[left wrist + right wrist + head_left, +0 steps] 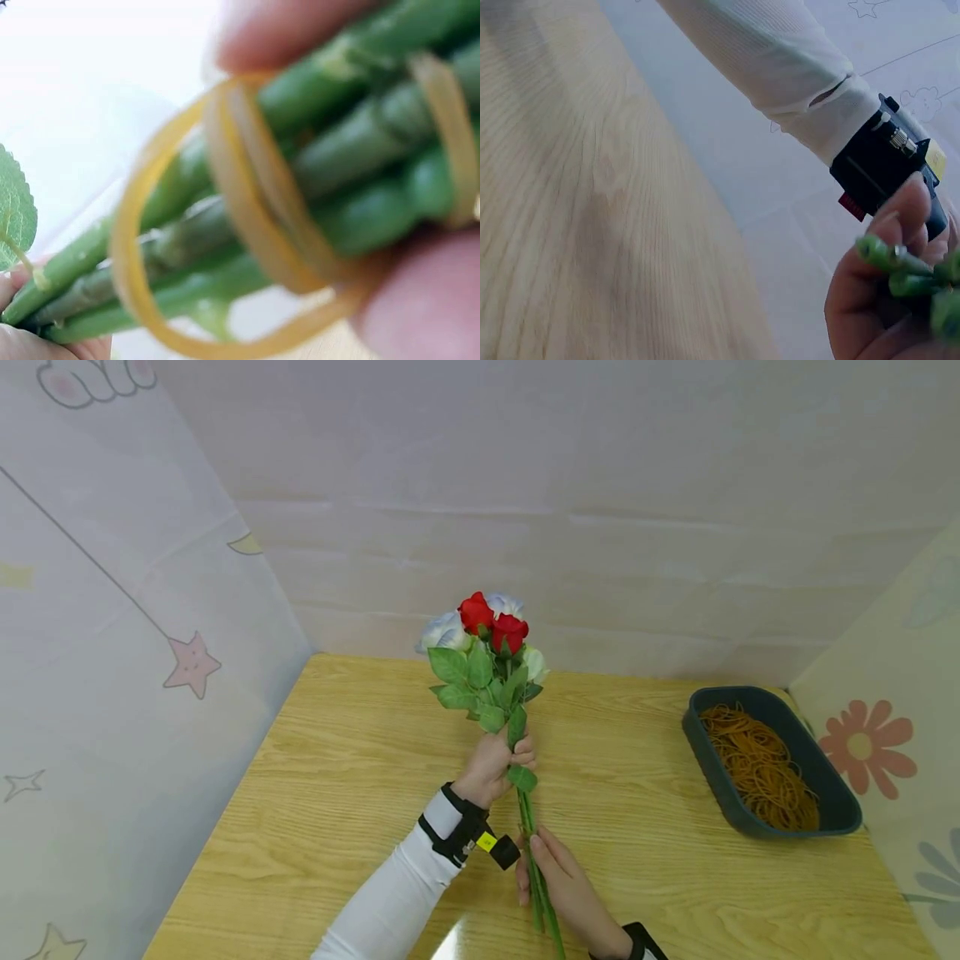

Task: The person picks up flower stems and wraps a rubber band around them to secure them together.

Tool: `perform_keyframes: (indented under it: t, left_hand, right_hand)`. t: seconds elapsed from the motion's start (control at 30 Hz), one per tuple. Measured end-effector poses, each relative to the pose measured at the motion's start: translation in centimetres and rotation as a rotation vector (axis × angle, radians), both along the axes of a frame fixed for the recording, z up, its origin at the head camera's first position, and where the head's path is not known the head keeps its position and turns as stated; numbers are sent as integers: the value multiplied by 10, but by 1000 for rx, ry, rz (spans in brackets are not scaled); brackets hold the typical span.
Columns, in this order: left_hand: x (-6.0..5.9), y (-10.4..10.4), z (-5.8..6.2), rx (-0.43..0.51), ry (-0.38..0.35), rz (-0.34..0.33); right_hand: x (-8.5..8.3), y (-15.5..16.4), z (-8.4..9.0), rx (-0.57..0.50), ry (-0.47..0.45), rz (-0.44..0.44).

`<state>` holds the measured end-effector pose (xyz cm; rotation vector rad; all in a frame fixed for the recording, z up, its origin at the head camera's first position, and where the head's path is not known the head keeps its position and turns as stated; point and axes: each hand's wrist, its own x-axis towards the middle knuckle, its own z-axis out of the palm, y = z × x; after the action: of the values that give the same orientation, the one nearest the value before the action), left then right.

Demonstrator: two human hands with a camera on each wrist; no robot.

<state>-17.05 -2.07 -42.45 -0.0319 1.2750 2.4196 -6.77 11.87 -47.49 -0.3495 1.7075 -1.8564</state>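
**Both hands on a bunch of roses above the table**

The left hand (495, 764) is wrapped around the green stems (534, 860) of a bunch of roses (486, 635), fingers curled round them just below the leaves. The bunch stands nearly upright over the middle of the wooden table (337, 777), red and pale blooms at the far end, cut ends pointing toward the near edge. A white sleeve (397, 893) and a black wrist strap (468, 831) cover that arm.

A little nearer and to the right, the right hand (566, 885) holds the lower stems, its fingers lying along them with the thumb against them. The left wrist view shows a yellow rubber band (247, 225) looped around the stems (300, 202), with blurred fingertips (427, 300) pinching them at the band. The right wrist view shows the cut stem ends (900, 270) in that hand's grip.

Well apart, at the table's right side, a dark tray (708, 760) holds a heap of rubber bands (757, 764).
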Motion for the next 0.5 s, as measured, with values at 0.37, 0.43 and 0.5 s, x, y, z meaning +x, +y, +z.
perform_keyframes:
  t: [0.37,0.43,0.5]
  left_hand:
    - [3,18,-15,-1,23,208]
    - [4,22,-19,-50,38,250]
    - [6,24,-24,-143,53,270]
  right_hand:
    - [5,-4,-22,256,162,-306]
    - [4,1,-27,340,231,-346]
    - [2,8,-32,426,305,-363]
